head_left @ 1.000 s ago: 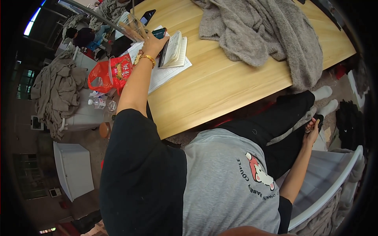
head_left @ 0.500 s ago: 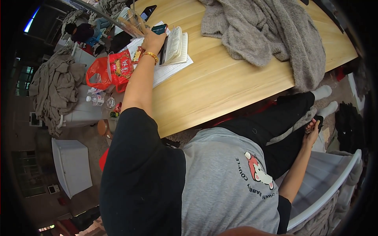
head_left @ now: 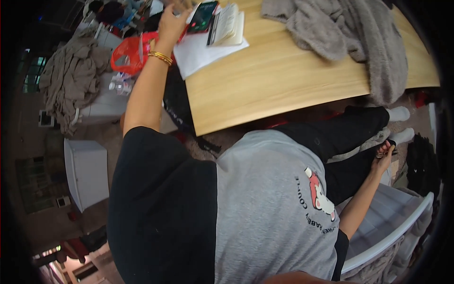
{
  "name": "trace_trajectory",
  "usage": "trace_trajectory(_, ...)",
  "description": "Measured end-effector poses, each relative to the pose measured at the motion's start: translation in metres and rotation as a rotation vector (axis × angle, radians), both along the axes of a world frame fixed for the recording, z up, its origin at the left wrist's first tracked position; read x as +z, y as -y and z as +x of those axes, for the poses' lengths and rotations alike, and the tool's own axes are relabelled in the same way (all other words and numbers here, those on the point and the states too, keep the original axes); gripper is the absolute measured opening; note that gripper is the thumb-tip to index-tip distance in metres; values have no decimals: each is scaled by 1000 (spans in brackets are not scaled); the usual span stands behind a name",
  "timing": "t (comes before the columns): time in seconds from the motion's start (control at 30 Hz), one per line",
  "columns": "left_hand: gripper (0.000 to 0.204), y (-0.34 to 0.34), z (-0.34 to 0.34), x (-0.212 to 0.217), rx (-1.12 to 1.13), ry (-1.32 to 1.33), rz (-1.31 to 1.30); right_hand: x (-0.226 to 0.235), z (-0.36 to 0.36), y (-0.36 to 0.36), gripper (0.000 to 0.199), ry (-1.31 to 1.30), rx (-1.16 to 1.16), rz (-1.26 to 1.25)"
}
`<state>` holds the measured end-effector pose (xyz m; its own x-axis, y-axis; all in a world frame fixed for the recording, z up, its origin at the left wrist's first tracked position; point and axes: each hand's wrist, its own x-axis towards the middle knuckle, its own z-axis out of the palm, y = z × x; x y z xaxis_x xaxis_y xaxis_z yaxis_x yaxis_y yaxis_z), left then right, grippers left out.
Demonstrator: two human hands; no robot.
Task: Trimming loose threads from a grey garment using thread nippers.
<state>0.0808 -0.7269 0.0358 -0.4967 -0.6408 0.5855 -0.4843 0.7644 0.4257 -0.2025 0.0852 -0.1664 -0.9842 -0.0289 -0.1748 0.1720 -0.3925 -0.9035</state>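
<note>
My left hand, with a gold bangle on the wrist, reaches up to the near left corner of a light wooden table. Its fingers hold the left edge of a phone with a lit green screen and a red case. The phone lies over white papers, next to an open book. My right hand hangs low beside my black-trousered thigh. Its fingers curl around something small and dark that I cannot make out.
A grey fluffy garment is heaped on the table's right half. Left of the table are a red plastic bag, small bottles, a pile of beige cloth and a white box. I sit on a white chair.
The view has tipped down, so the table sits higher in the picture. My left hand stays at the phone and my right hand stays by my leg.
</note>
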Motion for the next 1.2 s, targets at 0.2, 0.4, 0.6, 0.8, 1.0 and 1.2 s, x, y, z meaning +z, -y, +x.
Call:
trace_trajectory(0.2, 61, 17, 165, 14, 178, 10, -43, -13, -27, -18, 44, 25, 53, 9)
trace_trajectory(0.4, 51, -27, 281, -92, 428, 53, 220, -22, -50, -60, 45, -9, 113, -36)
trace_trajectory(0.6, 95, -103, 318, -167, 892, 141, 305, -14, -29, -47, 42, 49, -59, 65)
trace_trajectory(0.8, 112, -114, 302, -178, 1132, -21, 517, 2, -14, -30, 42, 15, -92, 29)
trace_trajectory(1.0, 116, -68, 307, -199, 1201, -155, 560, 10, -4, 6, 38, 18, -130, 62)
trace_trajectory(1.2, 96, -77, 281, -187, 1140, -423, 659, 20, 10, 18, 35, -24, -187, 20)
